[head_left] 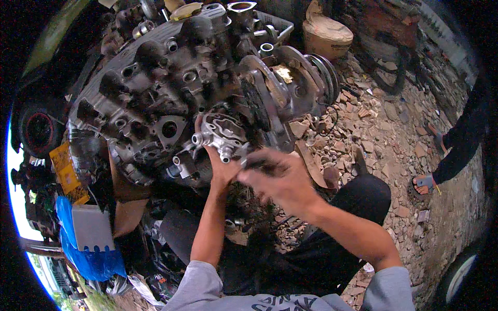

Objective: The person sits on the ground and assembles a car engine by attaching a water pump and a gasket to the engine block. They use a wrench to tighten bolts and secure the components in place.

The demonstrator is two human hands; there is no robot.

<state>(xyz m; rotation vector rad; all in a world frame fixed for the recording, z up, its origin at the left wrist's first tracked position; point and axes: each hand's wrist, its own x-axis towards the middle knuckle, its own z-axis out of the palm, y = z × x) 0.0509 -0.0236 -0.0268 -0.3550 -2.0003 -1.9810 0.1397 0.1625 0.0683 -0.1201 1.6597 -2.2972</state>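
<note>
As casting (226,133) overlaps left hand (222,168), right hand (277,176) blurs

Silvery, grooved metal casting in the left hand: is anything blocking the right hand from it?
Nothing visible does: the blurred right hand is just beside the silvery, grooved metal casting. Blur hides whether they touch.

Dark block lettering (284,303) stands on the front of the person's grey T-shirt (239,303), in more than one row and cut off by the lower edge. Faint marks on the brown container (328,37) are too small to read.
</note>
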